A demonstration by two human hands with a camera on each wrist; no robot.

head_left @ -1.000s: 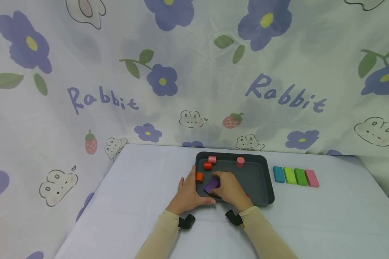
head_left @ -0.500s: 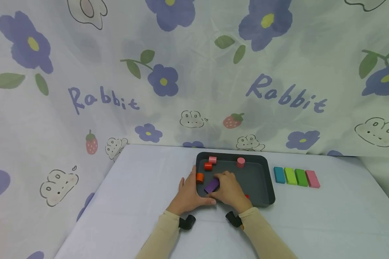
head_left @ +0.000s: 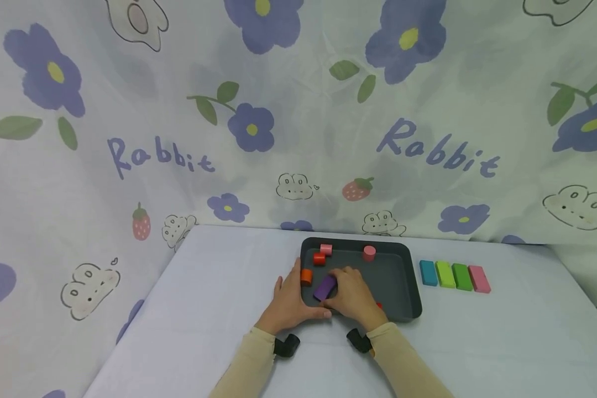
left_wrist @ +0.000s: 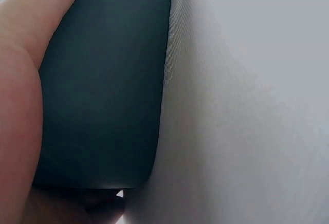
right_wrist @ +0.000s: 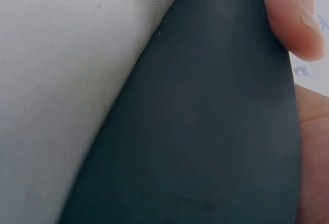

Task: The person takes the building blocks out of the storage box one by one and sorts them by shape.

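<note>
In the head view, a purple rectangular block (head_left: 325,288) is at the near left inside a dark grey tray (head_left: 395,284). My right hand (head_left: 352,297) pinches the block from its right side, with fingertips partly hidden. Along the tray's near-left corner rests my left hand (head_left: 289,304), its fingers straight up the left side and the thumb stretched along the front. The left wrist view shows the tray's outer wall (left_wrist: 105,90) against that hand. Likewise, the right wrist view holds mostly the tray's front wall (right_wrist: 205,106), with a fingertip (right_wrist: 298,34) at its upper rim.
Inside the tray stand an orange cylinder (head_left: 305,277), a red cylinder (head_left: 319,258) and two pink cylinders (head_left: 325,250) (head_left: 369,253). A red piece (head_left: 379,305) shows partly behind the right hand. Right of the tray, blue (head_left: 428,273), lime (head_left: 445,275), green (head_left: 462,277) and pink (head_left: 479,279) blocks form a row.
The purple block has turned slightly in my right hand and sits a little more steeply. My left hand stays at the tray corner. The head view has tilted slightly upward.
</note>
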